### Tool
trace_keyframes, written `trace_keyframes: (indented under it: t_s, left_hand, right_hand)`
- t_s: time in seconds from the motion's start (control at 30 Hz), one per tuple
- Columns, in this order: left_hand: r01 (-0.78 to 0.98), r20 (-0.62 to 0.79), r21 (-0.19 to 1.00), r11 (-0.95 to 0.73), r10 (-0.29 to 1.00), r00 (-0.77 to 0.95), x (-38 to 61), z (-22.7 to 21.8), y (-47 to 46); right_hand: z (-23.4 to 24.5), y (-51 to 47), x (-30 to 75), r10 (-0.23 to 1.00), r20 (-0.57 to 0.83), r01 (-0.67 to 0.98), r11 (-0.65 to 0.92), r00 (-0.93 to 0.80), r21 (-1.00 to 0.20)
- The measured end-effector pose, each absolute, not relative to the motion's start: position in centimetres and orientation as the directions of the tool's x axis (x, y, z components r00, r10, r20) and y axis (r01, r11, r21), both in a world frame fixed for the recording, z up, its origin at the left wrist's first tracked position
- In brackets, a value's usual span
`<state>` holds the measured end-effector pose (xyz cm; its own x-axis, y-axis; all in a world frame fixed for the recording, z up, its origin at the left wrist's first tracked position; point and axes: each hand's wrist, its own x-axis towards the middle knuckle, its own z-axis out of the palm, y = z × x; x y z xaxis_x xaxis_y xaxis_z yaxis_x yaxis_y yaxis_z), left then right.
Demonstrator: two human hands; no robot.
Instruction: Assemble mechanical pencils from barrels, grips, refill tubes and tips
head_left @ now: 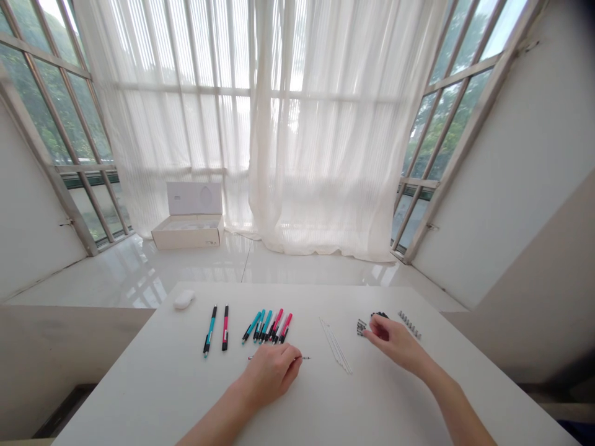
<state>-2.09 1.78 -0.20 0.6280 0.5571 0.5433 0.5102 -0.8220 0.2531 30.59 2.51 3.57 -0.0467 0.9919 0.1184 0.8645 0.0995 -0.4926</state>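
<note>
Head view, left to right: on the floor by the curtain sits an open white cardboard box [188, 232], and on the white bench [139, 396] lies a small white computer mouse [184, 300] (or a similar rounded case; its shape is hard to settle from here). Next come an assembled teal pen [210, 330] and an assembled pink pen [225, 327], set apart from a tight group of teal and pink pens [267, 326], perhaps six, so a good number look finished. The left hand [272, 371] is closed over a slim pen shaft [304, 357], whose ends show on both sides of the fingers, just above the bench. Beyond it lie thin clear refill tubes [335, 345], still loose. The right hand [390, 344] is half open, its fingertips [367, 334] among small black pen parts [361, 326]; whether it pinches one, I cannot tell. A row of small metal pieces [409, 324] lies just past them, also loose.
</note>
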Motion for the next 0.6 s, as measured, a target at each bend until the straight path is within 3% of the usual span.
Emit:
trace_keyframes:
  t_s: [0.1,0.2,0.5,0.6]
  left_hand:
    - [0.514,0.545,0.258,-0.818,0.562,0.622,-2.0,-0.1,1.7]
    - [0.53,0.535,0.247,-0.811,0.57,0.624,-2.0,0.0,1.5]
    - [0.571,0.532,0.223,-0.79,0.59,0.607,-2.0,-0.2,1.6]
    - [0.574,0.54,0.228,-0.787,0.592,0.598,-2.0,-0.3,1.7]
  right_hand:
    - [4.3,1.4,25.4,0.959,0.134,0.744,0.278,-0.249,-0.608]
    - [3.7,0.2,20.8,0.905,0.14,0.663,0.392,-0.401,-0.638]
    - [3.3,-0.5,20.0,0.831,0.232,0.717,0.554,-0.506,-0.423]
    - [4.2,0.3,23.1,0.863,0.242,0.788,0.504,-0.443,-0.353]
